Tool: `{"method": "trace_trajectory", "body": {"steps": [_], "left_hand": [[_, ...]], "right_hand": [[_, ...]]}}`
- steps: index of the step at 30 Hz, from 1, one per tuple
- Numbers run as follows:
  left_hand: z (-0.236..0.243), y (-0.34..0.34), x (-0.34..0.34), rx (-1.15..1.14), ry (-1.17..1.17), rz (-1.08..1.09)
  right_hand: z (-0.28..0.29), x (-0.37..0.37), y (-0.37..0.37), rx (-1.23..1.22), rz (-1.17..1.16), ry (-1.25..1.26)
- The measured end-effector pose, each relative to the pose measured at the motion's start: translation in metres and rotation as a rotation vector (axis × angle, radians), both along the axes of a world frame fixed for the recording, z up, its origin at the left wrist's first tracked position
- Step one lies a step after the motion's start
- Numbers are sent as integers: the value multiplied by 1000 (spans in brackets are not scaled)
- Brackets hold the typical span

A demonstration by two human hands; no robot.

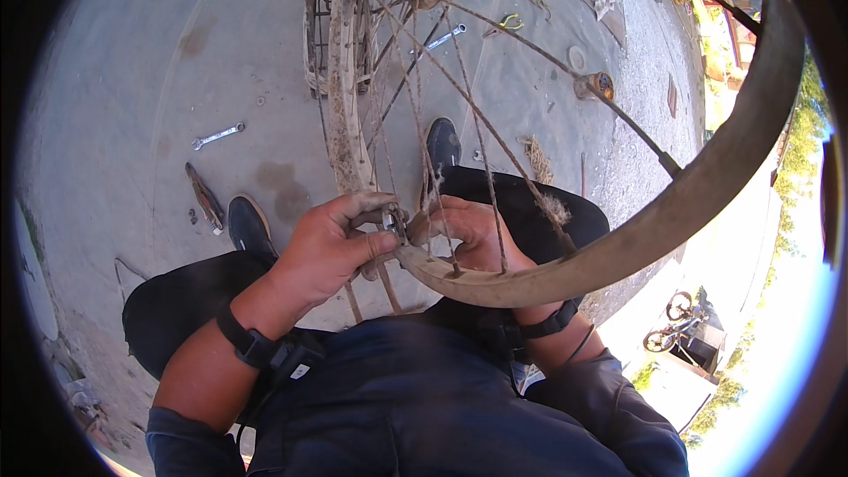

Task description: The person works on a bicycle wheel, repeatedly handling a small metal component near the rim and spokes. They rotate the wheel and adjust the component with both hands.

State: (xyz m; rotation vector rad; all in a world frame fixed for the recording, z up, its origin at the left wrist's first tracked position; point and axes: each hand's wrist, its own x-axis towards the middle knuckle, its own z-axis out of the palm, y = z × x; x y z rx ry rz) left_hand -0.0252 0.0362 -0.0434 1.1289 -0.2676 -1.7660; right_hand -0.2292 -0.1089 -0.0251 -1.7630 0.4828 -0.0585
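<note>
Left hand (329, 247) pinches a small metal part (389, 223) beside the near wheel rim (530, 288), right hand (474, 231) just right (partly hidden, grip cannot be told), 1 wrench (218, 136) lying far left.

The wheel rim (698, 185) runs by the left hand (331, 238) and right hand (468, 230), then sweeps off to the right. Over on the floor (106, 168), one wrench (218, 136) lies ahead of the left shoe (250, 225). Another wrench (446, 36)'s further out behind the spokes (481, 115), pliers (508, 23) just right of it. Can (594, 86)'s right of those, and closer.
</note>
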Motion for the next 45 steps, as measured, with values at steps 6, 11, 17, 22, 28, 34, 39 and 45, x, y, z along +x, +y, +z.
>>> {"method": "trace_trajectory", "body": {"steps": [6, 11, 17, 22, 28, 34, 39, 45], "left_hand": [[14, 1, -1, -44, -227, -36], [7, 5, -5, -93, -211, 15], [6, 0, -1, -53, -57, -3], [4, -1, 1, -40, -12, -20], [3, -2, 4, -5, 64, -24], [-3, -2, 3, -43, 83, 3], [2, -5, 7, -35, 36, -63], [1, -6, 9, -26, -10, -109]], "right_hand": [[-5, -4, 1, 118, -17, -34], [-3, -5, 4, 134, -68, 36], [-12, -14, 1, -25, -72, 46], [-16, -15, 6, 3, -114, 38], [-26, -32, 7, 163, -121, 91], [-27, -37, 4, 78, 28, 127], [-18, -25, 5, 292, -100, 57], [-16, -19, 6, 224, -190, 23]]}}
